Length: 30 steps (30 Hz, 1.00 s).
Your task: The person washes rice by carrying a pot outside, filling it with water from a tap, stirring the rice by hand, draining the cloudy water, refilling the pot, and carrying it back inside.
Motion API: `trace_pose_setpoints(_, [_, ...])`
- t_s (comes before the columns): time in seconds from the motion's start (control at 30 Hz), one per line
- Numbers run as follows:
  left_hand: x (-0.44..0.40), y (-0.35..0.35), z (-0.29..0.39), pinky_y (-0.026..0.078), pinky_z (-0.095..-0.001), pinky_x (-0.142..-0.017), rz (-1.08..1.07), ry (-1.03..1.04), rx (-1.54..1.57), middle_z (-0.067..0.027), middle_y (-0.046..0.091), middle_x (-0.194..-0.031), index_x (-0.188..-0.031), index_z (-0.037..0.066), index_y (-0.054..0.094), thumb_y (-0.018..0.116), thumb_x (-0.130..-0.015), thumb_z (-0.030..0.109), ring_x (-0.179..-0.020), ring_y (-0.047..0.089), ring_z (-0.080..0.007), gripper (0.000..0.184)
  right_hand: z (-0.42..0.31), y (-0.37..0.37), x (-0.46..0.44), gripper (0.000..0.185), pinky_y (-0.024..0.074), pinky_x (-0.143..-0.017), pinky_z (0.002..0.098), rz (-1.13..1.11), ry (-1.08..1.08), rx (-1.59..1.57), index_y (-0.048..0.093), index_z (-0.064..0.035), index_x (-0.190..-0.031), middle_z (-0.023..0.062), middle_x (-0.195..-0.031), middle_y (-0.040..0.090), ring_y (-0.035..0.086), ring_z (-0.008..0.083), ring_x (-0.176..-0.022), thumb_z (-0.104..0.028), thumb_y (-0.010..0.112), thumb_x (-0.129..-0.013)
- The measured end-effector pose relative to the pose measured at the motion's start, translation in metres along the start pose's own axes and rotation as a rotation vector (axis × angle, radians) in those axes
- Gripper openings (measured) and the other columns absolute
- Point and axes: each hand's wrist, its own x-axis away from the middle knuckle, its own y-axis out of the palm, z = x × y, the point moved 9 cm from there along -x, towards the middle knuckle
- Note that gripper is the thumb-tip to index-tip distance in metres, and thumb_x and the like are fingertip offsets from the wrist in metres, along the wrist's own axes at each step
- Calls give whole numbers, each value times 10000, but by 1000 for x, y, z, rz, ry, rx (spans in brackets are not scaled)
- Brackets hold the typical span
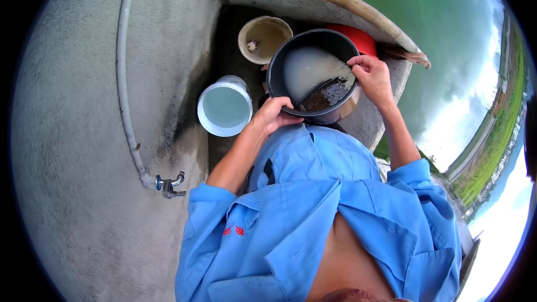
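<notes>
A round black bucket [313, 39] is tilted in front of my body. Inside it lies cloudy, whitish liquid [305, 70], with dark brown grainy matter [324, 96] along the side nearest me; what the matter is, I cannot tell. My left hand [273, 116] grips the near-left rim, thumb on top and fingers against the outside. At the right rim, my right hand [372, 78] pinches the edge between thumb and fingers. The bucket's underside and what supports it are hidden.
Left of the bucket stands a white bucket [238, 81] of clear water. Beyond it is a pale basin [244, 50] holding murky water and a small whitish object. A red container [358, 39] sits behind. A tap [170, 184] juts from the concrete wall [72, 134]; green water lies past the ledge.
</notes>
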Motion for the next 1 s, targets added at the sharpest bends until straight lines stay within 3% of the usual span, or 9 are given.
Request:
trace_pose_setpoints(0.53, [-2,-3,0,495,-372,-751,-96,-36,36,-157,577,-903,-903,-49,536,482,-665,67,-798,572,-247,270,-26,4,-1,136,342,-438,221,-15,-37,40,611,0,-777,-5,-468,432,381,52,-439,-71,537,-688])
trace_pose_setpoints(0.63, [-2,-6,-3,483,-412,-768,-103,-60,49,-148,546,-932,-901,-34,521,473,-665,54,-814,560,-261,257,-38,7,-1,131,343,-437,221,-13,-64,63,609,4,-769,0,-466,434,385,53,-439,-70,537,-690])
trace_pose_setpoints(0.7, [-1,-3,-4,490,-364,-750,-130,-65,71,-150,576,-905,-913,-46,534,482,-666,67,-794,568,-237,276,-45,8,-1,128,343,-436,222,-14,-73,76,609,5,-765,3,-466,438,390,54,-439,-70,536,-691])
trace_pose_setpoints(1.0, [-6,-4,-8,458,-366,-796,-214,-100,105,-131,566,-928,-905,-15,538,479,-679,88,-839,557,-234,255,-62,11,-2,126,366,-446,233,-13,-85,142,613,5,-759,22,-470,463,417,64,-441,-70,539,-689])
